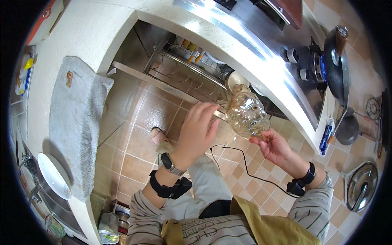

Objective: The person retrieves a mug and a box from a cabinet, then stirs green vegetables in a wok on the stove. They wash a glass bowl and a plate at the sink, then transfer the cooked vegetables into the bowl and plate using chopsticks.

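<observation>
A clear, fluted glass bowl [247, 111] is tilted over the edge of a pulled-out wire dish drawer [183, 65]. My right hand [274, 145] pinches its lower rim between thumb and fingers. Beside the bowl, my left hand [199, 127] hovers near the drawer's front rail with its fingers extended and nothing held; whether it touches the rail cannot be told. Behind the glass, a white bowl [237, 80] and other dishes stand in the drawer's rack, along with several yellow-handled utensils [196, 57].
A black wok [333, 67] sits on a lit gas burner at the right. A grey cloth [75, 122] and a white bowl [54, 176] lie on the left counter by the sink. A black cable [249, 170] hangs near my right forearm.
</observation>
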Available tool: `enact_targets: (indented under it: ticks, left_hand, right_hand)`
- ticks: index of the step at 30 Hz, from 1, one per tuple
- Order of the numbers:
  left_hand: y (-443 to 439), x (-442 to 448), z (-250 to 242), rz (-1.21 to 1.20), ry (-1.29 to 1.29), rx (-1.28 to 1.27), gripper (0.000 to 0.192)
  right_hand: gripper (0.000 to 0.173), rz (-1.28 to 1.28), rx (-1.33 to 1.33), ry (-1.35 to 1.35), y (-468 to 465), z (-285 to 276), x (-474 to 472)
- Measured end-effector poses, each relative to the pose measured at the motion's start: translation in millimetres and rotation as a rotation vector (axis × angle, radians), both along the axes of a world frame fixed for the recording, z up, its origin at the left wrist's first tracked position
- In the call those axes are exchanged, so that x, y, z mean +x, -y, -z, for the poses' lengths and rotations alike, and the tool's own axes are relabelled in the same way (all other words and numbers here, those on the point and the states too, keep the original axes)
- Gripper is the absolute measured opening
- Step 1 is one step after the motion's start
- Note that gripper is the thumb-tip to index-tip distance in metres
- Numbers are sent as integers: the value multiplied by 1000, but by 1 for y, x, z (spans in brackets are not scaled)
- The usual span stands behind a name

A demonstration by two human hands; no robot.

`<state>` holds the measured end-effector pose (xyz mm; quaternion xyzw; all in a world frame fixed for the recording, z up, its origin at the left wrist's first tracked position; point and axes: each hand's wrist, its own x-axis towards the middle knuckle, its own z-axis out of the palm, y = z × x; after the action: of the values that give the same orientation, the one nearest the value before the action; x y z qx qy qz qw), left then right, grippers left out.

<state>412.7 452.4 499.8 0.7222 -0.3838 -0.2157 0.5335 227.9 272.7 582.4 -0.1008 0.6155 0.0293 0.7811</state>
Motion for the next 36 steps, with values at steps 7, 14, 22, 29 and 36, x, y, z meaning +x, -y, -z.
enact_targets:
  ticks: [7, 14, 22, 29, 36]
  left_hand:
    - [-20, 0, -13, 101, -906, -101, 46]
    - [-37, 4, -10, 182, -1406, -163, 41]
    - [-54, 18, -12, 124, -1434, -268, 40]
    - [-75, 37, -27, -26, -1492, -376, 43]
    - [-105, 49, -34, -201, -1472, -376, 54]
  right_hand:
    - [21, -616, -547, 121, -42, -8, -1]
    - [16, -707, -694, 310, -54, -5, 15]
    - [29, -513, -620, 454, -57, 6, 27]
    - [21, -232, -318, 224, -74, 93, 9]
    - [28, 188, -208, 233, -53, 143, 9]
